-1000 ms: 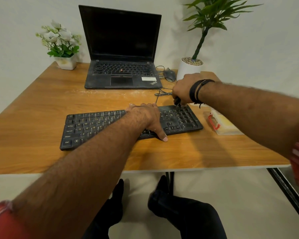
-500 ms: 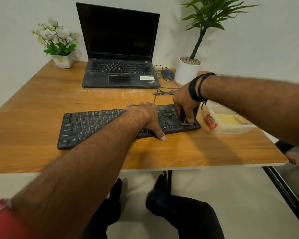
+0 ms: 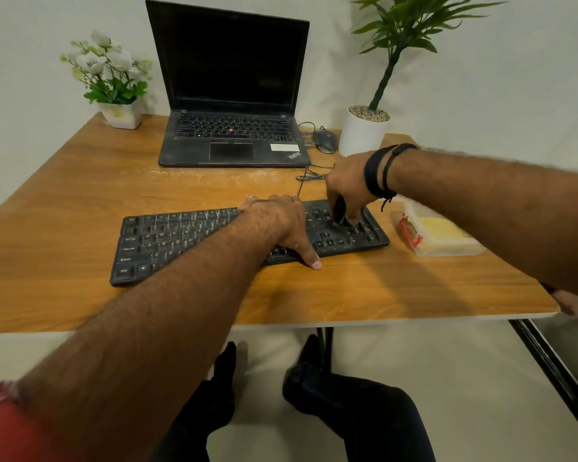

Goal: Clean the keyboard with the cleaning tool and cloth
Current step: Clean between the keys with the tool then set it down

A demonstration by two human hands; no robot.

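Note:
A black keyboard (image 3: 181, 238) lies across the middle of the wooden table (image 3: 64, 195). My left hand (image 3: 281, 221) rests flat on its right-centre keys, thumb on the table at the front edge. My right hand (image 3: 347, 188) grips a small black cleaning tool (image 3: 339, 211), whose lower end touches the keys near the keyboard's right end. A clear plastic box (image 3: 437, 235) with a red clasp holds a yellow cloth (image 3: 442, 228), just right of the keyboard.
An open black laptop (image 3: 231, 95) stands at the back centre with a mouse (image 3: 324, 140) and cable beside it. A white flower pot (image 3: 114, 81) is back left, a potted green plant (image 3: 364, 131) back right. The table's front edge is near my legs.
My right hand with the tool went from the keyboard's back edge down to its front right corner, then back up toward the upper right keys. My left hand stayed on the keyboard.

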